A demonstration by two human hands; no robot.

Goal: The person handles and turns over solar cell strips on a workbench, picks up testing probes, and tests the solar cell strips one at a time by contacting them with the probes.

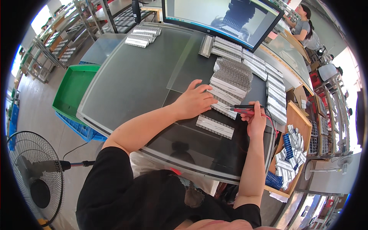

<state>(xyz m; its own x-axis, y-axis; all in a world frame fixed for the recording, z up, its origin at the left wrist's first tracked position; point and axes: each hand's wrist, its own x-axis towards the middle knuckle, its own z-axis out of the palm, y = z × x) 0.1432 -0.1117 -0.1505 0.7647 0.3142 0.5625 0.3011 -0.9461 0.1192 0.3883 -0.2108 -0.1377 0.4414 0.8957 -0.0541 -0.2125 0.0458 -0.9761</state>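
Observation:
My right hand [256, 119] is closed on a pair of test probes, a black probe [247, 106] above a red probe [245, 112]. Their tips point left, at the right end of a white strip with grey toothed edges [224, 109]. At the left ends of the strips lies my left hand [194, 101], fingers spread, with fingertips touching the row. Nearer to me, a single similar strip [215, 127] lies apart on the dark tabletop. Beyond the row, several grey toothed pieces [232, 73] are packed close together.
A monitor [222, 19] stands at the far edge, with stacked strips [275, 92] along the right. More strips [143, 36] lie far left. A wooden box [301, 111] of loose pieces sits right, a green bin [74, 90] and a fan [38, 184] left. Another person [303, 27] sits far right.

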